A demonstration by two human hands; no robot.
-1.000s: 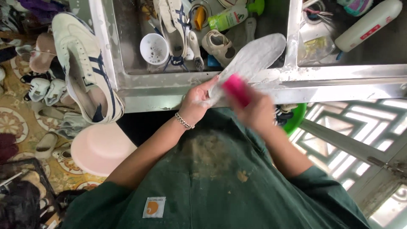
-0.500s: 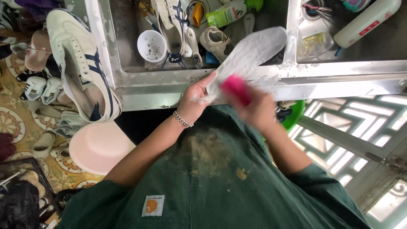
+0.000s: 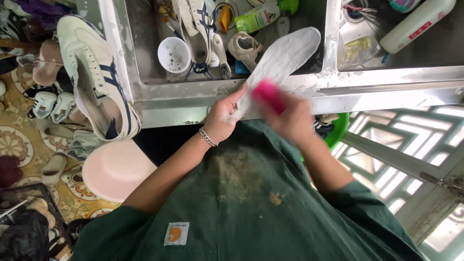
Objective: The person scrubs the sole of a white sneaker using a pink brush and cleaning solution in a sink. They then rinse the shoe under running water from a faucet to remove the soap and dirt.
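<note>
Over the sink's front rim [image 3: 367, 92] the white insole [image 3: 285, 58] slants up-right from the left hand [image 3: 223, 116] pinching its near end, right hand [image 3: 290, 118] gripping a pink brush [image 3: 267, 95] on it.

Both forearms bare, angled up and inward. Left hand [image 3: 223, 115] — bracelet at wrist, fingers [image 3: 238, 94] curled shut in a pinch. Right hand [image 3: 289, 118] — motion-blurred, fist closed, just right of left fingers.

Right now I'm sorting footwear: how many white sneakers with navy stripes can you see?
2: one sneaker lies on the sink's left rim; another sits inside the basin. More may be hidden among the clutter.
</note>
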